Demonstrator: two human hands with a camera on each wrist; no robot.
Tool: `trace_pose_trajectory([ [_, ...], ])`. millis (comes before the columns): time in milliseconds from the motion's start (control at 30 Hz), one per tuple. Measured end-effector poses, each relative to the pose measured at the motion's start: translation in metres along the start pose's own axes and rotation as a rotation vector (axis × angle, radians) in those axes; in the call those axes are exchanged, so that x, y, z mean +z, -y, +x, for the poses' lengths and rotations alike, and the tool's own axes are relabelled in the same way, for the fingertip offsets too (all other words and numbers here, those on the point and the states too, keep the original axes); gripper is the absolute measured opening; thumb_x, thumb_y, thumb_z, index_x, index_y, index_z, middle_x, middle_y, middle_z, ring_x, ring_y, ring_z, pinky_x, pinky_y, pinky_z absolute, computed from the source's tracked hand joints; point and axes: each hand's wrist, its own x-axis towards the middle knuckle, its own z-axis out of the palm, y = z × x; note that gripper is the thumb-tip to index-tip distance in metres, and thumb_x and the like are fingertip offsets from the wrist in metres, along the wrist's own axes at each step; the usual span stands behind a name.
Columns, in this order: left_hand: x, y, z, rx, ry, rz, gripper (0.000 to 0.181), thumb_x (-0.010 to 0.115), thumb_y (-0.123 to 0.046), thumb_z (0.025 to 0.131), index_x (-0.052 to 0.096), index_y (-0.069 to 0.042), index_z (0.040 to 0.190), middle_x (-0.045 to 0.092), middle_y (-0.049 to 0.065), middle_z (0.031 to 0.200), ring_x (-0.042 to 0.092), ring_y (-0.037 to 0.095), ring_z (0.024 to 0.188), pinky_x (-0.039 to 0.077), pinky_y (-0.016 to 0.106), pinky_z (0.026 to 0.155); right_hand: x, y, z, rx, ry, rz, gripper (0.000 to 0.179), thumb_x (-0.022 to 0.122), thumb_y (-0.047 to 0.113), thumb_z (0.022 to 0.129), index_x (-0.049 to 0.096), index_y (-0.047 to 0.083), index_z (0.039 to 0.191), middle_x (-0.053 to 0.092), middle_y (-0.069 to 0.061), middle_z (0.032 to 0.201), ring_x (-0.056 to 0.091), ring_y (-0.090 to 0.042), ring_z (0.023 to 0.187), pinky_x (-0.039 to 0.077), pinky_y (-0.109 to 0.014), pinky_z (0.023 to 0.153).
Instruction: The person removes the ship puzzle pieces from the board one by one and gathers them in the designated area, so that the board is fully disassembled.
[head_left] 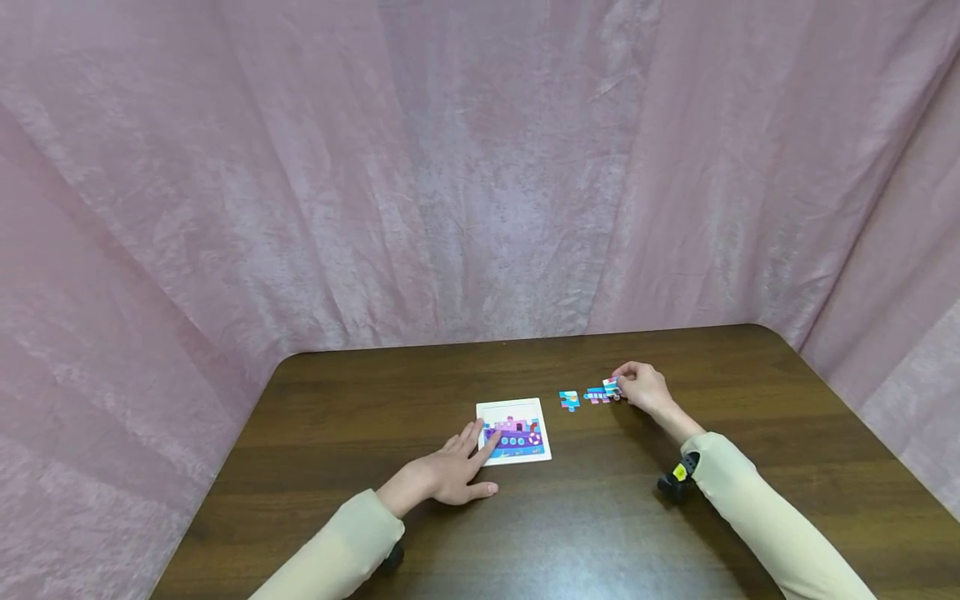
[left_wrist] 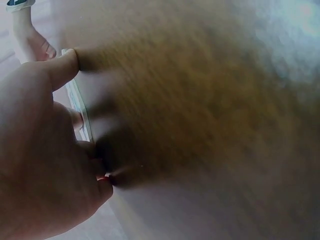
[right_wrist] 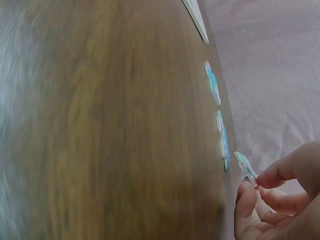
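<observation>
My left hand (head_left: 452,468) lies with its fingers spread, the fingertips resting on the left edge of a white-framed jigsaw puzzle board (head_left: 546,454). On the board is a partly filled picture of a purple and pink ship. My right hand (head_left: 643,388) pinches a jigsaw puzzle piece (right_wrist: 246,169) between thumb and fingertips, tilted up from the table. Just left of it, a blue and pink puzzle piece (head_left: 597,396) lies flat, partly overlapped by the held one in the head view. A blue and yellow puzzle piece (head_left: 569,400) lies between that and the board.
The brown wooden table (head_left: 360,417) carries the board and loose pieces. A pink curtain (head_left: 480,183) hangs behind its far edge and along both sides. A black wrist camera (head_left: 675,485) is strapped at the right cuff.
</observation>
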Motion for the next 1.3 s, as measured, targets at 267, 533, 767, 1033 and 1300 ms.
trace_pose_trajectory([
  [267,0.000,0.000,0.000,0.002,-0.004,-0.008,0.080,0.040,-0.058,0.097,0.001,-0.021,0.157,-0.007,0.014,0.164,0.000,0.029,0.152,0.014,0.045,0.122,-0.008,-0.009,0.000,0.002,-0.009,-0.039,0.024,0.050,0.010,0.093,0.065,-0.006,0.104,0.062,-0.003,0.067,0.050,-0.005,0.050,0.043,-0.023,0.050],
  [533,0.001,0.001,0.001,0.002,-0.007,0.000,0.080,0.040,-0.058,0.097,0.001,-0.022,0.157,-0.007,0.013,0.164,0.000,0.028,0.152,0.014,0.045,0.122,-0.015,-0.013,0.002,-0.015,-0.003,-0.105,0.021,0.058,0.013,0.091,0.064,-0.005,0.101,0.070,-0.008,0.075,0.055,-0.008,0.060,0.041,-0.025,0.058],
  [767,0.001,0.000,0.000,0.002,-0.008,-0.001,0.081,0.041,-0.058,0.097,0.002,-0.021,0.157,-0.007,0.013,0.164,0.001,0.029,0.152,0.014,0.046,0.122,-0.015,-0.013,0.001,-0.016,0.021,-0.145,0.026,0.066,0.015,0.084,0.064,-0.003,0.102,0.074,-0.014,0.088,0.064,-0.022,0.082,0.042,-0.028,0.067],
  [1033,0.001,0.000,0.000,-0.002,-0.011,-0.003,0.080,0.040,-0.058,0.097,0.002,-0.021,0.157,-0.007,0.013,0.164,0.001,0.028,0.152,0.014,0.045,0.122,-0.015,-0.014,0.003,-0.033,0.008,-0.188,0.026,0.066,0.016,0.084,0.066,-0.003,0.101,0.073,-0.015,0.090,0.065,-0.026,0.085,0.043,-0.032,0.068],
  [1300,0.001,0.000,-0.001,0.000,-0.014,0.005,0.080,0.041,-0.057,0.098,0.002,-0.020,0.157,-0.006,0.014,0.164,0.001,0.029,0.152,0.015,0.045,0.122,-0.017,-0.013,0.003,-0.057,0.006,-0.219,0.023,0.068,0.015,0.083,0.066,-0.002,0.098,0.073,-0.015,0.088,0.066,-0.027,0.082,0.045,-0.037,0.068],
])
